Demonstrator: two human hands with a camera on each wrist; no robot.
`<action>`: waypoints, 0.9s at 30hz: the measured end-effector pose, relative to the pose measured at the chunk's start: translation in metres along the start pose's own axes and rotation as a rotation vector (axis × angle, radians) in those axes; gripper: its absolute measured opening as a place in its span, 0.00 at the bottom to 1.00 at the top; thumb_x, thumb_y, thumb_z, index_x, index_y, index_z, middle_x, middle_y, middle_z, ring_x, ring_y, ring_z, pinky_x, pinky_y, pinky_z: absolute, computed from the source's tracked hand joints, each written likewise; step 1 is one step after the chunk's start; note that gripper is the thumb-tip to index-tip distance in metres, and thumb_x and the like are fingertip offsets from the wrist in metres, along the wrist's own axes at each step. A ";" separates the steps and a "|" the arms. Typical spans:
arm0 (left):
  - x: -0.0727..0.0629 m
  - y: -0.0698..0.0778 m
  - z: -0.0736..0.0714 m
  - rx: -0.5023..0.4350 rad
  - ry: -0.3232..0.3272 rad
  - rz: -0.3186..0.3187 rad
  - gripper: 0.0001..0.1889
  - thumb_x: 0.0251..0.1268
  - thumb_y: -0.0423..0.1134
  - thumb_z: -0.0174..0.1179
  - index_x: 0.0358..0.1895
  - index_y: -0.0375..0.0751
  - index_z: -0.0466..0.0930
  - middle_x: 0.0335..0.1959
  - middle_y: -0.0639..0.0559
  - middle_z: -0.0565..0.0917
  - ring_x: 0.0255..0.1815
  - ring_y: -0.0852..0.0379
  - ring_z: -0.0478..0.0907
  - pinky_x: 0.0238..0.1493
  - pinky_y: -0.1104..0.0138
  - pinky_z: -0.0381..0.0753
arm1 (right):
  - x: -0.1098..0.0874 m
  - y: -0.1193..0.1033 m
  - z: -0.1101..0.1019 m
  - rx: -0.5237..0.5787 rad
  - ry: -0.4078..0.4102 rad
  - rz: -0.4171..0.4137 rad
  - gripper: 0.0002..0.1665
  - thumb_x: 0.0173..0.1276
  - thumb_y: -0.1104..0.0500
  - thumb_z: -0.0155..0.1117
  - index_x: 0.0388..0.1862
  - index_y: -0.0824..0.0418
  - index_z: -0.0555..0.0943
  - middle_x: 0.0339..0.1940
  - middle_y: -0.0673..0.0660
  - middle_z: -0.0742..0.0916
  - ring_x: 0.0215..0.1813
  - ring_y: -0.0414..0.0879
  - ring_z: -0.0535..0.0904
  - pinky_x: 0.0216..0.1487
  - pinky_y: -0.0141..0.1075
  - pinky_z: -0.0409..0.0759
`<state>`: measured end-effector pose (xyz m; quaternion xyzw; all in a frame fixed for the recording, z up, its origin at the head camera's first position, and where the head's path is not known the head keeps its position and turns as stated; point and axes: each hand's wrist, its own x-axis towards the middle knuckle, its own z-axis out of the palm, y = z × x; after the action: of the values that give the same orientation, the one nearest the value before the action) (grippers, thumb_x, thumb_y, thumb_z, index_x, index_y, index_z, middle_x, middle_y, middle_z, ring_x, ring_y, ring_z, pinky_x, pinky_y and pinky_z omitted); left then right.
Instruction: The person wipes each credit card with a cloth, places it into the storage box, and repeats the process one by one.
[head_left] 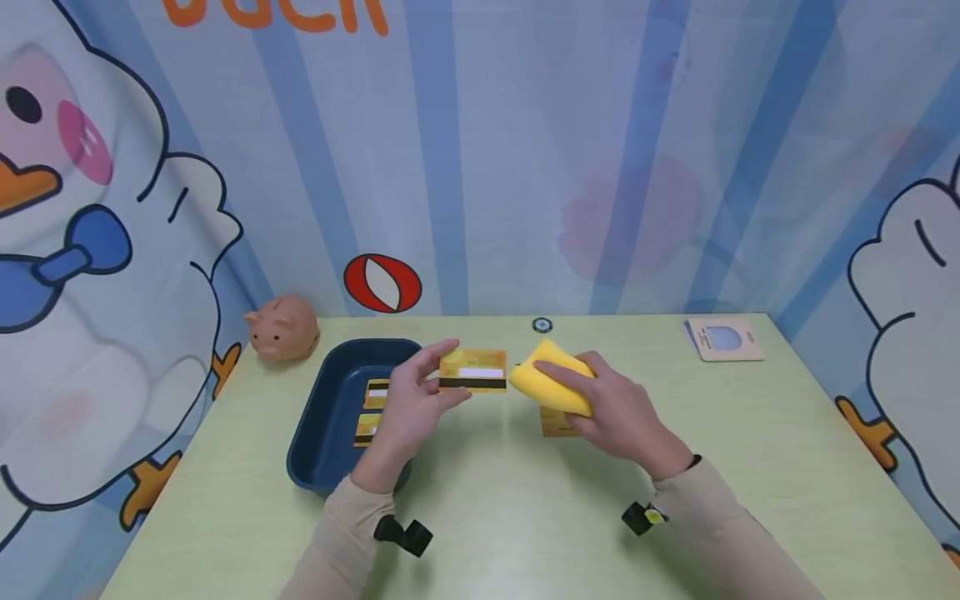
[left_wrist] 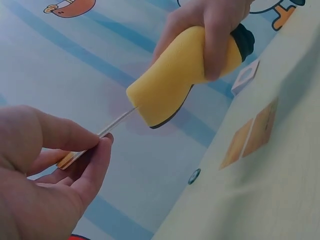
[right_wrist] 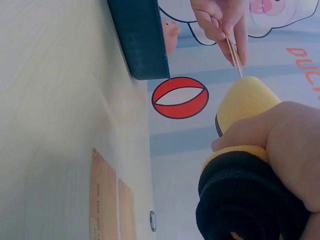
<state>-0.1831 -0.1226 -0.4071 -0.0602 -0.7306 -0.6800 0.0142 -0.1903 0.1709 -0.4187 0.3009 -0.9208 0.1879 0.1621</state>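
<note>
My left hand (head_left: 411, 408) pinches a gold bank card (head_left: 472, 360) by its left side, thumb below and fingers above. The card's black stripe and white strip face me in the head view. In my right hand (head_left: 626, 412) is a bunched yellow cloth (head_left: 551, 375) with a dark reverse side (right_wrist: 237, 190). In the left wrist view the cloth (left_wrist: 165, 80) meets the card's free edge (left_wrist: 117, 122). Both are held above the table. Beneath the right hand lie gold cards (left_wrist: 250, 132) side by side, partly hidden in the head view.
A dark blue tray (head_left: 307, 454) at left holds gold cards (head_left: 367, 429), partly covered by my left arm. Behind it stands a pink piggy bank (head_left: 283, 329). A small round disc (head_left: 542, 325) lies at the table's back edge, a pale flat packet (head_left: 725, 339) at back right.
</note>
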 end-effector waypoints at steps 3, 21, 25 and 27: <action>-0.003 -0.001 -0.008 0.003 0.010 -0.022 0.35 0.65 0.20 0.66 0.76 0.44 0.73 0.71 0.40 0.75 0.64 0.40 0.81 0.53 0.63 0.88 | -0.002 0.001 0.002 0.012 -0.014 0.010 0.45 0.60 0.66 0.75 0.76 0.41 0.76 0.56 0.62 0.80 0.33 0.46 0.76 0.27 0.38 0.77; -0.008 0.013 -0.080 0.182 0.026 -0.075 0.31 0.70 0.29 0.65 0.76 0.41 0.72 0.73 0.37 0.72 0.58 0.42 0.85 0.48 0.67 0.87 | -0.011 0.009 0.001 0.025 -0.039 0.047 0.46 0.60 0.65 0.76 0.77 0.41 0.75 0.58 0.63 0.80 0.37 0.50 0.80 0.28 0.40 0.79; -0.008 0.012 -0.092 0.165 0.033 -0.067 0.31 0.72 0.28 0.64 0.77 0.38 0.69 0.75 0.35 0.69 0.53 0.48 0.87 0.48 0.70 0.87 | -0.013 0.012 -0.001 0.020 -0.040 0.052 0.46 0.60 0.64 0.76 0.77 0.41 0.75 0.58 0.63 0.80 0.38 0.50 0.80 0.28 0.41 0.79; -0.008 0.011 -0.097 0.155 0.033 -0.067 0.31 0.74 0.28 0.62 0.78 0.36 0.68 0.76 0.34 0.68 0.50 0.53 0.88 0.47 0.70 0.87 | -0.014 0.014 -0.002 0.017 -0.039 0.056 0.46 0.60 0.64 0.76 0.76 0.41 0.75 0.58 0.62 0.80 0.37 0.50 0.80 0.27 0.40 0.79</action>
<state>-0.1803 -0.2191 -0.3894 -0.0234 -0.7824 -0.6223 0.0081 -0.1874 0.1894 -0.4261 0.2801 -0.9302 0.1942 0.1364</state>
